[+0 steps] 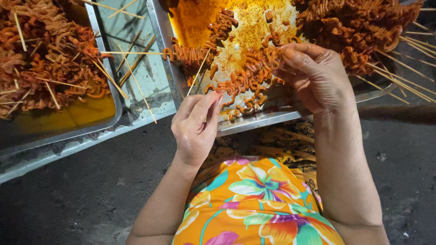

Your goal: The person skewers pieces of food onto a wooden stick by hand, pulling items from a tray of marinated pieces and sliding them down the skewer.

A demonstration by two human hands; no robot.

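Bamboo skewer (198,72) pinched by left hand (196,128), right hand (313,75) cupping meat (254,72)

Street-food prep spot on the ground: metal trays (159,41) of spiced skewered meat (50,59), loose bamboo skewers (131,77), bare dark pavement (81,190).

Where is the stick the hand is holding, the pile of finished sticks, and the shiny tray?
Bamboo skewer (198,72), head view, middle of the stick.
Skewered pile (359,27), head view, top of the heap.
Metal tray (254,121), head view, near rim.
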